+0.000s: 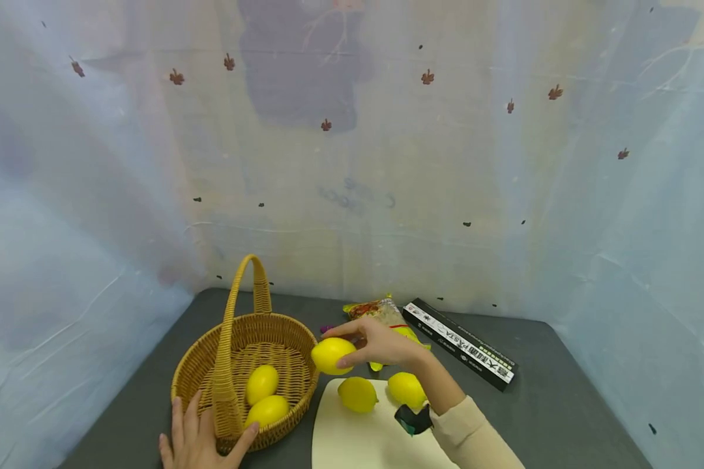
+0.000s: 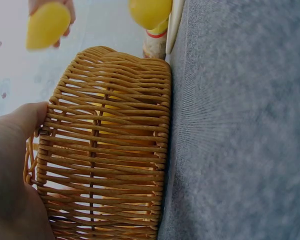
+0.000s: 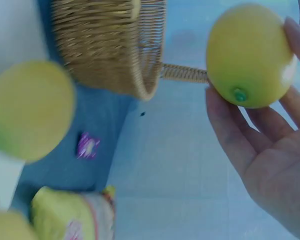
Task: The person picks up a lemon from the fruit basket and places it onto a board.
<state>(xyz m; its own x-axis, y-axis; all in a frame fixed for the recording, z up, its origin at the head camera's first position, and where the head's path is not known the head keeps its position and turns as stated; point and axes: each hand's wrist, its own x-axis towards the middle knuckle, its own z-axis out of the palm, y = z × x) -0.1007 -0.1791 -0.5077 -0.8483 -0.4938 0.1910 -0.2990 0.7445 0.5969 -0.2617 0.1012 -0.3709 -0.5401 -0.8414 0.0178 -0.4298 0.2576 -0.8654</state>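
Yellow lemons, two of them, lie in the woven basket [image 1: 299,329] at the left of the head view; the nearer lemon [image 1: 268,411] is by the rim, the other lemon [image 1: 262,383] behind it. My left hand [image 1: 202,443] holds the basket's near rim, thumb [image 2: 32,117] at the edge in the left wrist view. In my right hand [image 1: 378,342] is another lemon [image 1: 332,355], pinched between thumb and fingers beside the basket's right rim. The right wrist view shows this lemon [image 3: 251,55] with its green stem end. Two more lemons [image 1: 358,395] lie by the white board.
The white board [image 1: 364,443] lies right of the basket. Behind it are a yellow food packet [image 1: 381,309], a small purple-wrapped item [image 1: 326,329] and a long black pasta box [image 1: 460,342]. The basket's tall handle [image 1: 225,365] arches over its opening. Patterned sheeting [image 1: 352,182] surrounds the dark table.
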